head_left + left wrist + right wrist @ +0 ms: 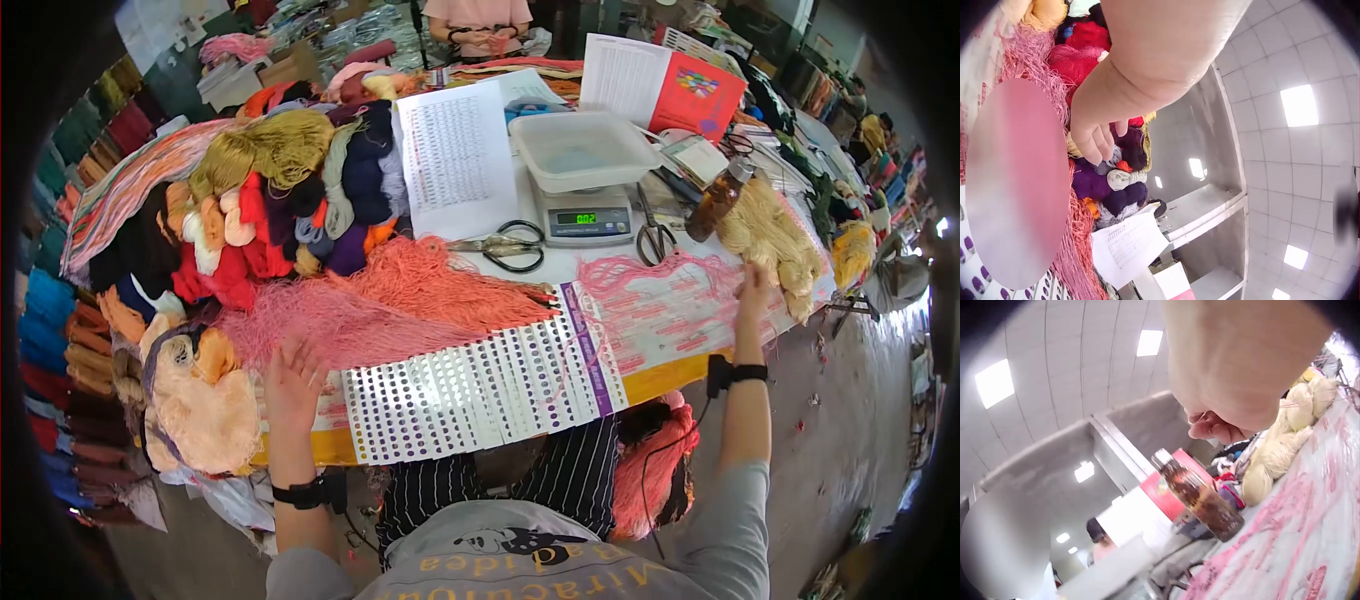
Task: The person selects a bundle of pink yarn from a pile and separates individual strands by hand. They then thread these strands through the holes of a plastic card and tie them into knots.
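At the table's front left, my left hand [295,380] rests with loosely extended fingers at the lower edge of dusty-pink yarn [340,325]; in the left wrist view the fingers of the left hand [1122,94] point down over it. Coral yarn [450,280] lies behind. My right hand [755,290] is raised at the right, in front of cream skeins [770,235]. In the right wrist view the right hand's [1222,419] fingers are curled together, with a thin thread at their tips. Loose pink strands [650,285] spread to its left.
A punched sample card [450,410] lies at the front edge. Behind stand a scale [587,222] with a clear tub [580,150], scissors [655,240], snips [505,245] and a brown bottle [715,200]. Coloured skeins [240,220] heap at the left. Another person [480,20] is across the table.
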The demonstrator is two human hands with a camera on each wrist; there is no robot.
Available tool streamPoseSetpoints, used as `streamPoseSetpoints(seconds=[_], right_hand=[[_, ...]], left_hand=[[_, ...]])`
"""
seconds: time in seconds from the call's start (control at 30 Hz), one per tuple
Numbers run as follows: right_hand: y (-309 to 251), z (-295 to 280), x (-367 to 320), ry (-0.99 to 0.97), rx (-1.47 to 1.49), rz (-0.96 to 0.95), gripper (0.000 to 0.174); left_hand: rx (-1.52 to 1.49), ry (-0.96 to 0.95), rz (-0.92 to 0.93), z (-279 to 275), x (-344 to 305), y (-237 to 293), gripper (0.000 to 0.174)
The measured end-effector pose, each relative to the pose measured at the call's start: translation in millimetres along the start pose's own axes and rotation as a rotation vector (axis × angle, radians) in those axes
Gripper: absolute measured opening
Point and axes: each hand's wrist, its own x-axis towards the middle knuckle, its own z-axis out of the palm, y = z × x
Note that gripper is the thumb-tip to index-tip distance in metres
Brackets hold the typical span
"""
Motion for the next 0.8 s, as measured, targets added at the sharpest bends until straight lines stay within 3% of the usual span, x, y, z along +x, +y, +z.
streamPoseSetpoints(seconds=[0.1, 0.17, 0.2, 0.27, 0.3, 0.37, 0.5, 0.57, 0.67, 0.73, 0.8], right_hand=[[56, 32, 9, 0.008, -0.097, 0.021, 0.025], [82, 44, 14, -0.015, -0.474, -0.431, 0.029], [86, 48, 15, -0.012, -0.467, -0.433, 0.029], [72, 61, 7, -0.036, -0.745, -0.443, 0.029], [62, 64, 4, -0.035, -0.739, -0.443, 0.029], [31, 67, -1, -0.253, -0.611, 0.169, 0.025], [51, 55, 1, -0.119, -0.530, 0.011, 0.018], [64, 45, 5, 0.100, -0.317, -0.177, 0.015], [-34, 32, -31, 0.057, -0.259, -0.320, 0.013], [-95, 31, -57, -0.047, -0.107, -0.252, 0.010], [-148, 37, -86, -0.158, -0.025, -0.318, 0.008]], left_hand=[[0.045, 0.008, -0.025, 13, -4, 1, 0.050], [0.068, -0.014, -0.021, 10, -5, 0, 0.050], [0.091, -0.031, -0.025, 9, -6, 0, 0.050], [0.098, -0.033, -0.028, 9, -6, -2, 0.049], [0.103, -0.031, -0.040, 10, -7, -2, 0.049], [0.101, -0.023, -0.053, 11, -7, -6, 0.048], [0.057, -0.011, -0.098, 19, -12, -13, 0.046], [0.062, -0.049, -0.094, 22, -16, -14, 0.045], [0.124, -0.089, -0.067, 24, -16, -19, 0.043], [0.170, -0.072, -0.040, 31, -20, -22, 0.042], [0.440, -0.160, 0.066, 52, -26, -30, 0.037]])
